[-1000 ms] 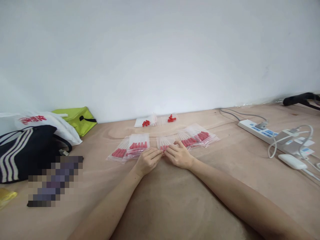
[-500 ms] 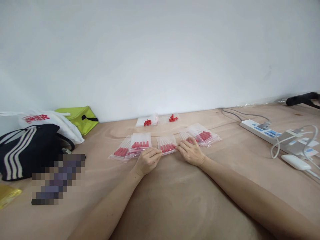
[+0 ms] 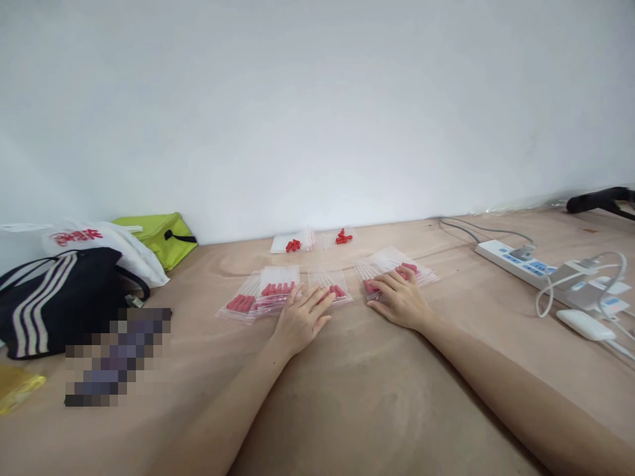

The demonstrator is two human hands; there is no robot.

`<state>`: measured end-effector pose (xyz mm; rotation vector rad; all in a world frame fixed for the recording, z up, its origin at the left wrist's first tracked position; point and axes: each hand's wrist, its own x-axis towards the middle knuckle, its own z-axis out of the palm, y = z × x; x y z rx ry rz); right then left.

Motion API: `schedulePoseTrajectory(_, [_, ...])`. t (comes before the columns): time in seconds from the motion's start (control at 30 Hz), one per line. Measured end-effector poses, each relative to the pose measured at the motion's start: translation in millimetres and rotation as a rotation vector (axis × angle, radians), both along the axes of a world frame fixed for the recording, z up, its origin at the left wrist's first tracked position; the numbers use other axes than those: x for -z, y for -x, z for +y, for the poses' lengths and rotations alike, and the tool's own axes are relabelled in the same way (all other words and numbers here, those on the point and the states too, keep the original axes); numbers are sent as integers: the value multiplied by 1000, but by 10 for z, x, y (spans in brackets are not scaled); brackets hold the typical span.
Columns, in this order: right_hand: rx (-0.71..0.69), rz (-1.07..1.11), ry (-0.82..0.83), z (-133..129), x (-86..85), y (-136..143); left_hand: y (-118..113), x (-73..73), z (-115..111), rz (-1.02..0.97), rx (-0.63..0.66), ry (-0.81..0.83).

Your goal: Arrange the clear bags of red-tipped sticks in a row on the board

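Observation:
My left hand (image 3: 303, 320) lies with fingers spread over the lower edge of a clear zip bag (image 3: 325, 280) holding red-ended sticks; part of the bag is under the fingers. To its left, more such bags overlap: one bag (image 3: 279, 285) on top and a slanted one (image 3: 242, 297) beside it. My right hand (image 3: 401, 301) is open too, its fingers resting across a group of similar bags (image 3: 389, 259) whose red ends show between and beyond the fingers. Farther back, near the wall, loose red pieces (image 3: 292, 246) and more red pieces (image 3: 343, 237) sit on clear bags.
On the right stand a white power strip (image 3: 516, 259) with cables and a white plug-in device (image 3: 585, 324). At left lie a black striped bag (image 3: 59, 297), a white plastic bag (image 3: 133, 254), a green bag (image 3: 171, 244), a blurred-out item (image 3: 119, 357) and yellow packaging (image 3: 20, 389).
Both hands have let go of the middle bag's lower edge and spread their fingers. My right hand has shifted right onto the right-hand bags; the left now lies flatter over the middle bag.

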<state>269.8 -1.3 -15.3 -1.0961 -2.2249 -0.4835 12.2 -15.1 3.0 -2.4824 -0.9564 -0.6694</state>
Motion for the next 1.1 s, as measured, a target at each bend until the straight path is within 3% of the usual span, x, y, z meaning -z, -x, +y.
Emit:
schedulePoseTrajectory(0.2, [95, -52, 55, 21, 66, -262, -97, -32, 64, 111, 68, 136])
schedulePoseTrajectory(0.47, [44, 3, 66, 87, 72, -86, -37, -23, 67, -1, -72, 107])
schedulePoseTrajectory(0.77, [-70, 12, 67, 113, 81, 120, -465, 110, 174, -153, 135, 194])
schedulePoseTrajectory(1.1, [-112, -1, 150, -36, 35, -236, -345, 123, 134, -214, 189, 241])
